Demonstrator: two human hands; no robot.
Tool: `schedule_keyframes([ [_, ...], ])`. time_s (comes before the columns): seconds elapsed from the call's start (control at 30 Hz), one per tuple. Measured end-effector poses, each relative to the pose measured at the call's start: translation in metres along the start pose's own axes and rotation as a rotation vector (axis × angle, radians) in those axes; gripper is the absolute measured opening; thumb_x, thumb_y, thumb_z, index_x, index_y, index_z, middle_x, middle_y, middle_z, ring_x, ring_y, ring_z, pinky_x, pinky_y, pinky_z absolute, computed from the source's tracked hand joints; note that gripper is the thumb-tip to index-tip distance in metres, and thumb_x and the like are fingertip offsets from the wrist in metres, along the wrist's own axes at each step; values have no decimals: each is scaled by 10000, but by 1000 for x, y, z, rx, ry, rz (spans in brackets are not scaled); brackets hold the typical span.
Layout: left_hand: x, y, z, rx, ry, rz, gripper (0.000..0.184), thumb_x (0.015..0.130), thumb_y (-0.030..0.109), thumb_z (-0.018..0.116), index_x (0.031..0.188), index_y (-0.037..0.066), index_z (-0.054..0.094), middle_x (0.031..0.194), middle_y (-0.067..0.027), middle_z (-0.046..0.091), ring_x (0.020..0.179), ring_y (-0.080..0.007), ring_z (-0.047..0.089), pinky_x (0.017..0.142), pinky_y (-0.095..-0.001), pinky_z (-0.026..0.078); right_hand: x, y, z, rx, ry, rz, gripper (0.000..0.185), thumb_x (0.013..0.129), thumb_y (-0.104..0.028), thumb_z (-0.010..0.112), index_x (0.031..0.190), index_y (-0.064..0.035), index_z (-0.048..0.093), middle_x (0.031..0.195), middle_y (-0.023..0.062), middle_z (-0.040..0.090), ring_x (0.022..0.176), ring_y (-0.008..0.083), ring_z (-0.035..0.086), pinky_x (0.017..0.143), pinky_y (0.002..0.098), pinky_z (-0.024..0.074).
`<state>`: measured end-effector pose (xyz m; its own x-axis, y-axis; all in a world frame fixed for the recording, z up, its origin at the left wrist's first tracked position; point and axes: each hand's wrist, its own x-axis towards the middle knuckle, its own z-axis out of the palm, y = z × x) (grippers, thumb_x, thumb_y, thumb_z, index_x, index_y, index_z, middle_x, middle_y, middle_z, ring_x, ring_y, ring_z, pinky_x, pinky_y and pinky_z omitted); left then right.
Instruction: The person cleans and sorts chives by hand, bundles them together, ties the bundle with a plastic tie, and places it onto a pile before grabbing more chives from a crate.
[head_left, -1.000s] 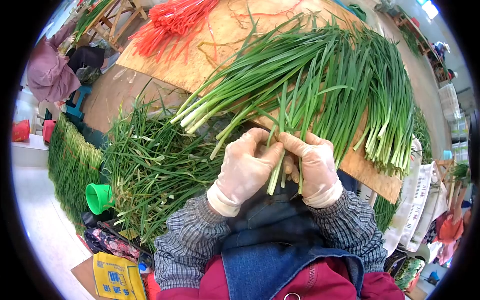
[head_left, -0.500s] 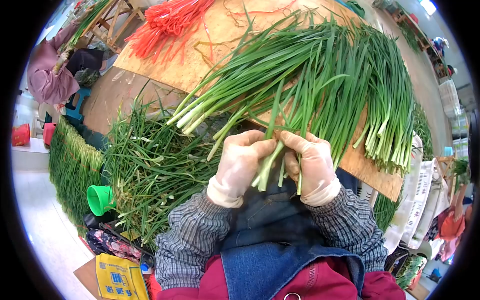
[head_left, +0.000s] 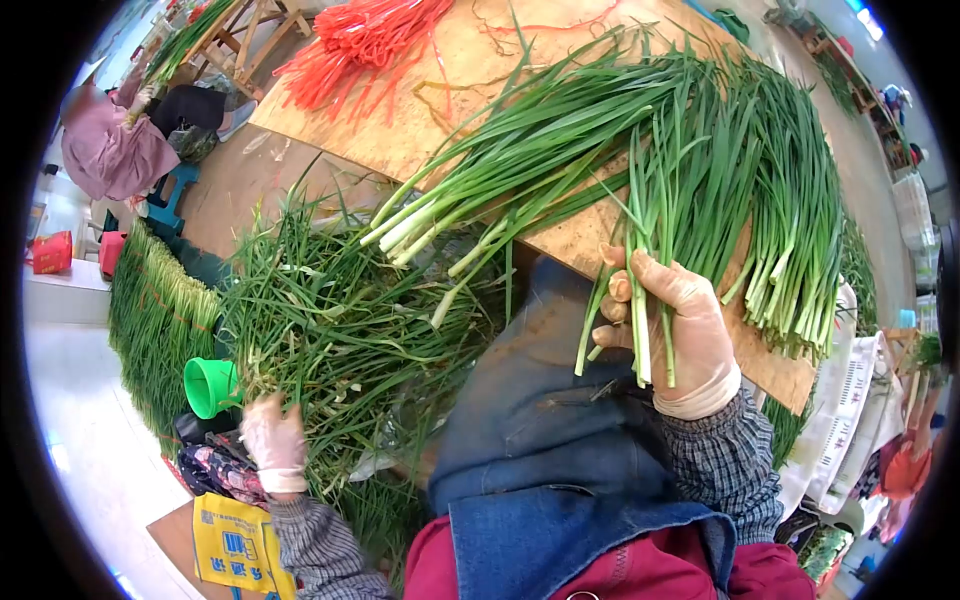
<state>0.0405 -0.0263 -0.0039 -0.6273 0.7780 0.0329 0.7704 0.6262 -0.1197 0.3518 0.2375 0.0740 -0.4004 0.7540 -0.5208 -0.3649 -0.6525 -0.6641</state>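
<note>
Several garlic chive stalks (head_left: 641, 335) are pinched in my gloved right hand (head_left: 695, 325) at the front edge of the wooden board (head_left: 575, 235). Their pale ends point down and their leaves run up over the board. My left hand (head_left: 272, 435), also gloved, is out to the left beside a heap of loose chive leaves (head_left: 340, 310). Motion blurs its fingers, and I cannot make out anything in them. A pile of chives (head_left: 560, 125) spreads across the board, with a thick bunch (head_left: 790, 230) at its right end.
Red plastic ties (head_left: 370, 45) lie at the board's far left. A green cup (head_left: 210, 388) and a yellow bag (head_left: 240, 545) are at left. Bundled chives (head_left: 165, 330) stand beyond the heap. A person (head_left: 115, 145) sits at upper left.
My left hand has left the stalks and swung down and left to the heap's edge. My right hand still holds chives, now slightly farther right.
</note>
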Motion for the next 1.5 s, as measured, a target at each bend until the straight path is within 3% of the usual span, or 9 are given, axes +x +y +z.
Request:
schedule_keyframes([
  [0.1,22,99,-31,-859,62,109,208,757,73,656,959,30,636,906,-161,618,838,-263,593,752,-344,478,-6,-9,-1,37,-69,2,284,877,-111,507,1076,86,459,754,83,543,605,153,560,495,271,532],
  [0.23,54,188,-42,-645,59,268,513,795,368,636,1102,-36,562,1014,-200,608,983,-283,565,847,-385,453,-21,-34,-2,240,-230,-53,321,911,-92,413,1174,91,401,747,48,505,480,52,384,318,183,310],
  [0.4,47,184,-21,-1211,-66,406,173,817,108,605,933,-15,639,847,-129,632,511,-165,563,473,-248,458,-29,-48,-14,370,-391,-262,352,950,-163,385,1190,94,403,691,23,490,414,42,335,284,180,260],
  [0.53,17,62,-20,-1096,-363,-197,174,781,141,622,906,29,669,831,-108,650,581,-186,608,489,-277,462,-2,-31,-44,311,-153,-42,330,946,-193,416,1127,76,475,637,5,477,421,48,343,303,181,261],
  [0.67,-10,-12,-7,236,-256,-37,188,739,209,664,823,41,655,828,-108,624,750,-249,593,746,-365,443,-1,-18,-49,135,53,-74,312,922,-182,466,1094,76,500,677,22,502,482,90,428,368,223,357],
  [0.93,68,214,-79,-692,372,543,300,740,138,686,979,-9,581,932,-171,602,777,-321,606,666,-344,495,-25,-17,-33,-334,108,-142,394,864,-183,554,1108,117,481,835,153,615,707,216,627,640,314,534],
  [1.17,102,238,-50,-714,91,399,300,789,282,641,873,-4,605,726,-125,620,615,-250,601,545,-321,462,-48,-31,-31,-594,301,-605,306,871,-139,568,1106,55,542,896,126,638,775,131,622,604,209,492],
  [1.3,104,234,-62,-1331,-679,124,184,785,172,607,818,-6,634,628,-10,565,505,-46,439,465,-184,324,-50,-25,2,-540,32,-201,216,859,-73,530,1021,60,581,806,138,644,606,138,614,452,200,433],
  [1.5,71,223,-95,-1689,-891,-97,152,805,135,615,864,-4,625,688,-25,602,529,-65,494,492,-183,367,-18,21,13,-303,20,130,227,853,-156,578,933,56,573,739,105,605,531,103,553,369,193,343],
])
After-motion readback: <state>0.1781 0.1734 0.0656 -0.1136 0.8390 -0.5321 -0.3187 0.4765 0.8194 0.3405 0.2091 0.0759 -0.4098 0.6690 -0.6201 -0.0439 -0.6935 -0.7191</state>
